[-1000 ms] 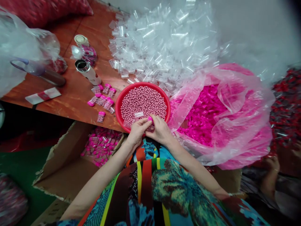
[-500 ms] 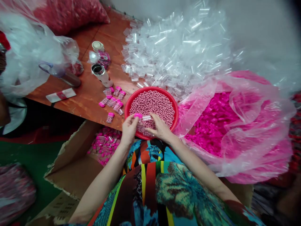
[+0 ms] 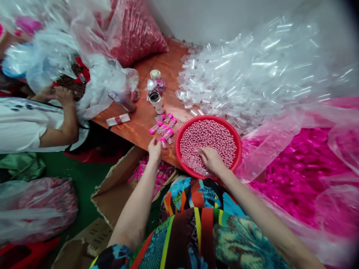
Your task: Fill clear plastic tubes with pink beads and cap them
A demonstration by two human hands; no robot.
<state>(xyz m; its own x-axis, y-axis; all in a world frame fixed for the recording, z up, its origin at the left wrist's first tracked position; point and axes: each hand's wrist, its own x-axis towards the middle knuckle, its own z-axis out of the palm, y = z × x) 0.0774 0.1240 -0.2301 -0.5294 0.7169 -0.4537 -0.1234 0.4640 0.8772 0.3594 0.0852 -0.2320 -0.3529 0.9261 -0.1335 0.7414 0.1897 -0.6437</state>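
Note:
A red bowl [image 3: 240, 149] of round pink beads [image 3: 209, 138] stands at the table's front edge. My right hand [image 3: 212, 160] reaches into it, fingers bent round what looks like a small clear plastic tube at the beads' surface. More clear plastic lies inside the bowl's near side. Left of the bowl, my left hand [image 3: 155, 150] is closed, its fingertips beside a pink-capped bead bottle [image 3: 163, 142]; whether it grips that bottle or something else is hidden. Several similar filled bottles [image 3: 162, 129] lie in a loose group just behind.
Clear empty tubes [image 3: 246, 74] form a large heap behind the bowl. A bag of pink caps [image 3: 303, 175] is at right. Below the table, a cardboard box [image 3: 114, 190] holds filled bottles. An open cup [image 3: 157, 102] stands left; a co-worker's hands [image 3: 60, 93] work farther left.
The view has swung left, bringing a co-worker into sight. My left hand has moved away from the bowl to the bottles on the table. My right hand has dipped to the beads.

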